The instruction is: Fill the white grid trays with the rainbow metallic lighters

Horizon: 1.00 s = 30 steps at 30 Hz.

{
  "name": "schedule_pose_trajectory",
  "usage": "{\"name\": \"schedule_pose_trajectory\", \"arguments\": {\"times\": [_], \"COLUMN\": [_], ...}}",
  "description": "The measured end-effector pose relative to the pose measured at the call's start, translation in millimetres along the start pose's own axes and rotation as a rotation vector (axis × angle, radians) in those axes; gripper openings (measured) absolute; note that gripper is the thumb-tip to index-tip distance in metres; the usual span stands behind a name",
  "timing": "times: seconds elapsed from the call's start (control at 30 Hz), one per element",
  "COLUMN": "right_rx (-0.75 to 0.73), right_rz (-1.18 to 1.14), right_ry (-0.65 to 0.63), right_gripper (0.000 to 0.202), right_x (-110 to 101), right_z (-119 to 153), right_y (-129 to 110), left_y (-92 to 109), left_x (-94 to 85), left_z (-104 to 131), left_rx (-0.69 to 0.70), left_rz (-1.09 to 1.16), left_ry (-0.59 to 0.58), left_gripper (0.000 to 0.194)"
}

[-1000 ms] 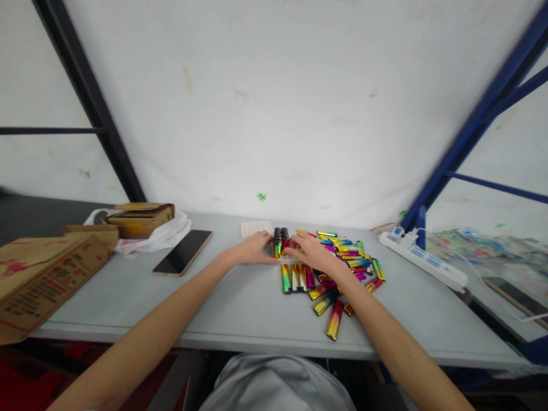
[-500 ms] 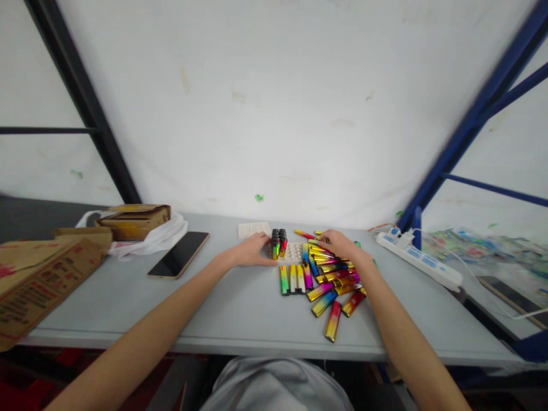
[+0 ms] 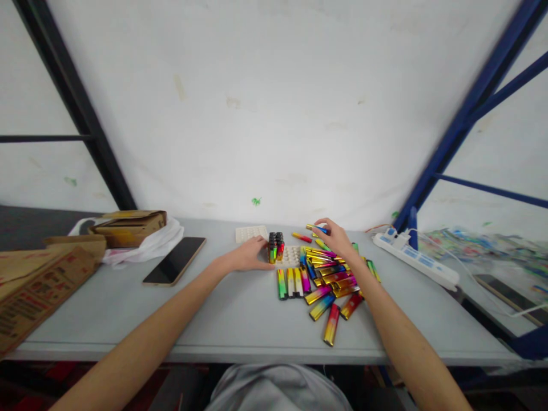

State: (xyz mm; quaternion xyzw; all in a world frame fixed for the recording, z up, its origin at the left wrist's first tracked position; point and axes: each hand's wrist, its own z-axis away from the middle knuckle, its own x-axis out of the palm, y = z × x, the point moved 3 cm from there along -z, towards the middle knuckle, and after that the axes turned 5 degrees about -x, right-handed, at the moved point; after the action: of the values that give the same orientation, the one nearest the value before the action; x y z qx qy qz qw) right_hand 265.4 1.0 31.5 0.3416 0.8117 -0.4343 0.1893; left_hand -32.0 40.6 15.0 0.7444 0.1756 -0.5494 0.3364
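My left hand (image 3: 252, 254) curves around the left side of a small upright group of lighters (image 3: 276, 249) with black tops, its fingertips at them. They stand in the left end of a white tray with holes (image 3: 291, 256). My right hand (image 3: 334, 235) pinches a blue and yellow lighter (image 3: 319, 229) above the back of a loose pile. That pile of shiny coloured lighters (image 3: 338, 276) lies to the right of the tray. In front of the tray, several lighters (image 3: 291, 282) lie side by side. A second white tray (image 3: 250, 233) sits behind my left hand.
At the left are a black phone (image 3: 175, 261), a cardboard box (image 3: 132, 228) on a white plastic bag (image 3: 165, 240), and a larger carton (image 3: 47, 285). A white power strip (image 3: 415, 260) lies at the right, near a blue metal frame (image 3: 449, 137).
My right hand has moved back and slightly up from the pile, now with a blue and yellow lighter in its fingers. My left hand stays by the upright lighters. The view has shifted slightly.
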Motion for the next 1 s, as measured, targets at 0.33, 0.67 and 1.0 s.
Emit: {"name": "schedule_pose_trajectory", "arguments": {"times": [0.33,0.67,1.0], "right_rx": [0.116,0.274,0.410], "right_rz": [-0.658,-0.830,-0.646], "right_ry": [-0.082,-0.098,-0.024], "right_gripper": [0.047,0.054,0.048], "right_x": [43,70,74], "right_z": [10,23,30], "right_y": [-39,-72,-75], "left_y": [-3,-1,-1], "left_x": [3.3,2.7,3.5], "left_z": [0,0,1], "left_rx": [0.016,0.054,0.041], "left_rz": [0.014,0.015,0.016], "left_ry": [0.005,0.026,0.018], "left_gripper": [0.072,0.067,0.067]}}
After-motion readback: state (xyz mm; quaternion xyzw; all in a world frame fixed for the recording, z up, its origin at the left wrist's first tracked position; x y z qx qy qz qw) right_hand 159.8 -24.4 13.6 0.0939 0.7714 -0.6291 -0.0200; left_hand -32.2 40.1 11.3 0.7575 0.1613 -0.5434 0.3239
